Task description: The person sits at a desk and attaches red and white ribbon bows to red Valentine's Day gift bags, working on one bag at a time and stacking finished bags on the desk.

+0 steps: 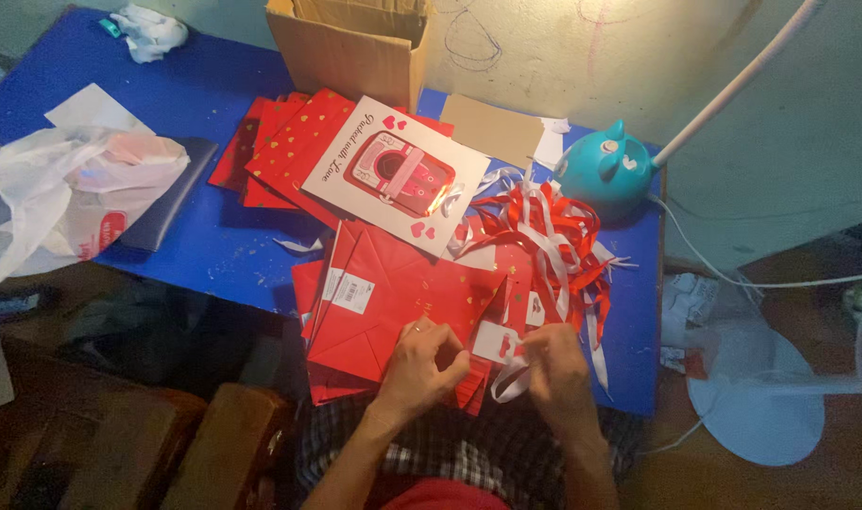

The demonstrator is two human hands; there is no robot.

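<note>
The left hand [421,364] pinches the edge of a red paper bag [393,302] on the blue worktop [213,246]. The right hand [554,364] is closed on a white ribbon [508,380] by a small white tag [495,340]

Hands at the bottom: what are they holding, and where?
Left hand pinches the flat red paper gift bag at its near edge; right hand grips a white ribbon by its loop.

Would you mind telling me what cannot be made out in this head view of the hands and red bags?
- Left hand: fingertips curl under, hidden against the red paper bag.
- Right hand: grip on the white ribbon hidden by its own back.
- White tag: print too small and blurred.
- Cardboard box: cut off by the top edge.
</note>
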